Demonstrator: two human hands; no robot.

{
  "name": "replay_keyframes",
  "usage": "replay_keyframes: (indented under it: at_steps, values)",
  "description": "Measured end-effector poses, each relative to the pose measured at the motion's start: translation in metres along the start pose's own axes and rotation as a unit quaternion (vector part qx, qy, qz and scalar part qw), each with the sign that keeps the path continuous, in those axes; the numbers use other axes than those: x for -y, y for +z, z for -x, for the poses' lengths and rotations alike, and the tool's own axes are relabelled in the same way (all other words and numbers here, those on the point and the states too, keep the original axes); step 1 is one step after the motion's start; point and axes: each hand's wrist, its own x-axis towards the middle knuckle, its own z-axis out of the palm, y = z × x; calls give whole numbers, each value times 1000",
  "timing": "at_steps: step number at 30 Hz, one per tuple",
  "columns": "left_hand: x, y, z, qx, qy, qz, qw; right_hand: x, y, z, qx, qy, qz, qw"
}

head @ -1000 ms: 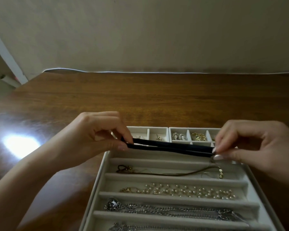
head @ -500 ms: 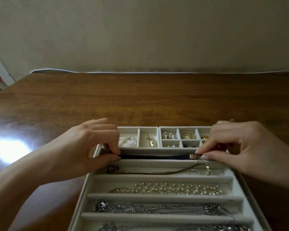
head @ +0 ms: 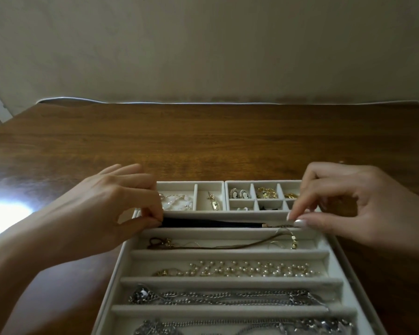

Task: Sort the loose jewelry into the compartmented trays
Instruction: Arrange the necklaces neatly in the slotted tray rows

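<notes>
Beyond the small trays [head: 196, 192] the wooden table [head: 203, 141] lies open as far as the wall [head: 203, 56], and a hand can pass there freely. Bare wood also runs along both sides of the long tray [head: 228, 254]. The left hand [head: 111, 204] and the right hand [head: 348, 201] block the two ends of the farthest lane. Each pinches one end of a black band [head: 203, 223], which fills the lane between them. The nearer lanes hold chains [head: 228, 297], so they offer little room.
</notes>
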Motion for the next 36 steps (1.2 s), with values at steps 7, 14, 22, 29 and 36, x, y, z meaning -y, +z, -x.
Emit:
replay_keyframes:
  at_steps: [7,14,22,29,36]
  values:
    - [-14,-11,-8,-42,61,40,996,2,13,3,28,3,104,994]
    - [-21,-2,-12,-57,46,139,988,9,21,0,8,-6,11,1000]
    - [-51,-6,-30,36,31,289,956,32,17,-13,-80,47,-325,941]
    - [-79,-11,-48,51,-32,402,914,43,10,-29,-110,87,-363,921]
    - [-60,-3,-48,-32,-131,556,820,32,6,-33,-51,111,-433,893]
